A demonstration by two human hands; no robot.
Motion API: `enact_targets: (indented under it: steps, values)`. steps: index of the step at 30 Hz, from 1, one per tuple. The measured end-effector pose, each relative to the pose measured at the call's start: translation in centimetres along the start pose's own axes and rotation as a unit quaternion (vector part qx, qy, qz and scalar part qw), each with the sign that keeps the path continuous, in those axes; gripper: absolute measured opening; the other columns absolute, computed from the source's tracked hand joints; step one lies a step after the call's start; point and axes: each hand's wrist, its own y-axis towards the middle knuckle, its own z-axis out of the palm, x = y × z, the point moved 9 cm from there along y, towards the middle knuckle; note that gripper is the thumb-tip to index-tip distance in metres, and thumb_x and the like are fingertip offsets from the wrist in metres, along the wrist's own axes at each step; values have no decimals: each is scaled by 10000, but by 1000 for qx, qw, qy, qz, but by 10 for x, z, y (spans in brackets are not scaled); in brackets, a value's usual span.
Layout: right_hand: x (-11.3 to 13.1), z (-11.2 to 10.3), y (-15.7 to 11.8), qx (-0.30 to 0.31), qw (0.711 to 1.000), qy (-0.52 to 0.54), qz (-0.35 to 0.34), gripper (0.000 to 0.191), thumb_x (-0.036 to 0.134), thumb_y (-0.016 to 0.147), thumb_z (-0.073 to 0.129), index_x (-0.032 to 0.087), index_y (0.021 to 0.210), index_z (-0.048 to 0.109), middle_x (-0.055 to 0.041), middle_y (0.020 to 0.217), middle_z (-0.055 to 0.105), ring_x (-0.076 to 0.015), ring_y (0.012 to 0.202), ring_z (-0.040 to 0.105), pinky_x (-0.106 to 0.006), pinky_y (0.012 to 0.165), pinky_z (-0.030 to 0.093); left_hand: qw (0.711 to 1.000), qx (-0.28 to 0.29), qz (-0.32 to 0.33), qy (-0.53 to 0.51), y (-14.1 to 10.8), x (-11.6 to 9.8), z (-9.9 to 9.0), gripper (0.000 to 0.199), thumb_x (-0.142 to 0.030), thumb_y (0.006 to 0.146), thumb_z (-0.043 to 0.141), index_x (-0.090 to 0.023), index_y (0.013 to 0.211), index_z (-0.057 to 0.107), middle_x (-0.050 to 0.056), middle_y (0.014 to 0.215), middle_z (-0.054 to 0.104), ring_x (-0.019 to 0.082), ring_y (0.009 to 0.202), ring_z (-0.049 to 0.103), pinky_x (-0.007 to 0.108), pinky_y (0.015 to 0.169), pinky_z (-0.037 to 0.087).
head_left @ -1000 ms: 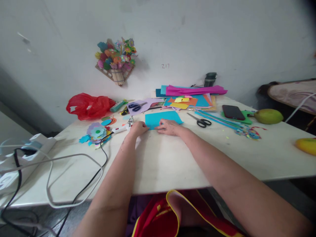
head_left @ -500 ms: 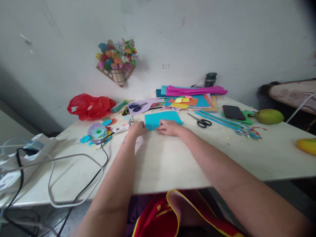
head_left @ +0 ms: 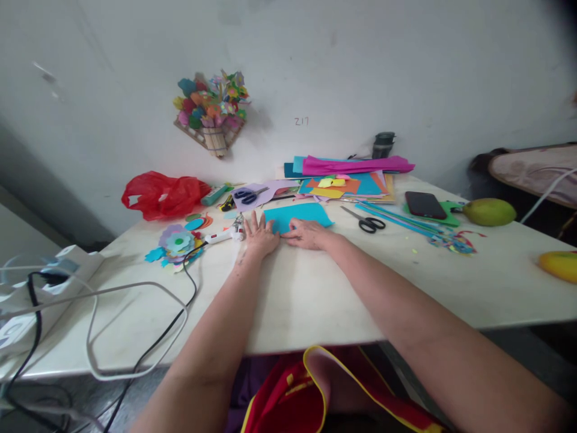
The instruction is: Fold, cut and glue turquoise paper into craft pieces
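A sheet of bright blue paper [head_left: 303, 216] lies on the white table in front of me. My left hand [head_left: 262, 239] rests at its near left corner, fingers spread out and pressed down, holding nothing. At the near edge my right hand [head_left: 308, 233] has its fingers bent and pressed together on the paper; the exact grip on the edge is partly hidden. Just left of my left hand is a white hot glue gun [head_left: 220, 235] with a black cord. Black-handled scissors [head_left: 370, 224] lie to the right of the sheet.
Paper flower cutouts [head_left: 179, 242] and a red plastic bag [head_left: 164, 195] are on the left. Behind the sheet lie dark blue scissors [head_left: 247, 195] and stacked coloured papers [head_left: 351, 186]. Paper strips [head_left: 406, 222], a phone [head_left: 425, 205] and a green mango [head_left: 489, 212] are on the right. Cables [head_left: 135, 284] cross the left side.
My left hand has opened from closed fingers into a spread, flat hand and shifted slightly right along the near edge. My right hand and the blue paper stay nearly in place.
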Motion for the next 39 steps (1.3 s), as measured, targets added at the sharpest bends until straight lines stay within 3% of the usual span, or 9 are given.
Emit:
enact_targets:
  steps: [7, 11, 17, 22, 28, 35, 39]
  values:
    - [-5, 2, -1, 4, 999, 41, 22, 393, 529, 858, 412, 353, 1148, 610, -46, 1119, 525, -168, 886, 534, -260, 725, 383, 996, 59, -70, 10, 2, 26, 10, 602, -449, 822, 321, -296, 1403, 280, -6, 1514, 79, 290, 1330, -204, 577, 1035, -121]
    - [-7, 3, -1, 8, 999, 44, 30, 396, 542, 850, 417, 358, 1143, 611, -47, 1132, 527, -182, 911, 538, -270, 730, 390, 994, 13, -90, 54, -1, 40, -2, 604, -356, 804, 394, -319, 1397, 284, -23, 1514, 81, 272, 1337, -201, 568, 1024, -164]
    - [-5, 4, 0, 16, 999, 34, 27, 427, 552, 857, 387, 353, 1175, 591, -52, 1135, 525, -188, 932, 537, -269, 742, 384, 988, -113, -98, 35, -10, 36, -33, 584, -397, 849, 324, -215, 1403, 295, 35, 1519, 76, 258, 1345, -202, 555, 1041, -150]
    - [4, 3, 3, 8, 1000, 15, 18, 420, 550, 859, 389, 354, 1173, 588, -58, 1126, 522, -198, 943, 535, -273, 721, 382, 992, -102, -80, -2, -7, 28, -30, 592, -462, 865, 252, -212, 1398, 311, 33, 1515, 116, 259, 1357, -168, 538, 1068, -100]
    - [12, 2, 7, 8, 999, 15, 27, 411, 530, 869, 385, 350, 1181, 583, -68, 1122, 512, -214, 959, 531, -291, 720, 393, 985, -127, -119, 0, -7, 52, -39, 587, -423, 862, 264, -188, 1399, 307, 44, 1515, 108, 280, 1348, -189, 567, 1054, -106]
    - [12, 4, 9, 5, 999, 15, 48, 379, 496, 878, 389, 356, 1172, 582, -65, 1120, 507, -219, 975, 528, -301, 727, 401, 996, -72, -54, 20, -3, 27, -19, 662, -530, 815, 308, -216, 1398, 310, 52, 1513, 118, 276, 1349, -185, 549, 1056, -116]
    - [11, 6, 9, 5, 998, 16, 54, 372, 488, 875, 404, 336, 1159, 590, -61, 1121, 503, -201, 977, 526, -286, 742, 398, 997, -49, -62, 23, -3, 24, -7, 674, -551, 815, 273, -231, 1409, 284, 33, 1510, 137, 264, 1345, -197, 545, 1051, -130]
